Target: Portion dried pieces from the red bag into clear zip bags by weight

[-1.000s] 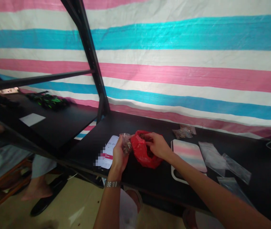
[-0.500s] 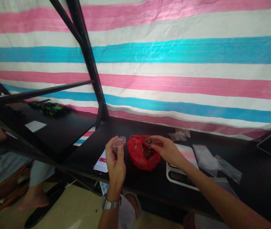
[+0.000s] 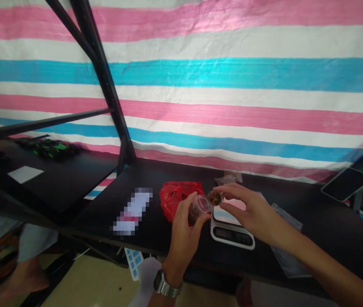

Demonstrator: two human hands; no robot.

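My left hand (image 3: 186, 232), with a metal watch on its wrist, is closed around a clear plastic cup (image 3: 203, 204) in front of the red plastic bag (image 3: 171, 200). Between the fingertips of my right hand (image 3: 252, 209) is a small clear cup of brown bits (image 3: 215, 197). The two cups are side by side, almost touching; whether they meet I cannot tell. Below my right hand lies a white digital scale (image 3: 232, 236) with a dark display. My left hand and its cup hide part of the bag and its contents.
Small filled bags (image 3: 228, 178) lie at the back of the black table (image 3: 105, 213). Clear zip bags (image 3: 288, 256) lie on the right, partly under my forearm. A phone (image 3: 347, 184) leans at the far right. A blurred-out paper (image 3: 133, 211) lies left. Another person's leg (image 3: 37, 243) shows lower left.
My left hand has carried its clear cup rightward, from left of the red bag to beside the other cup. My right hand has moved its filled cup from above the bag toward the scale.
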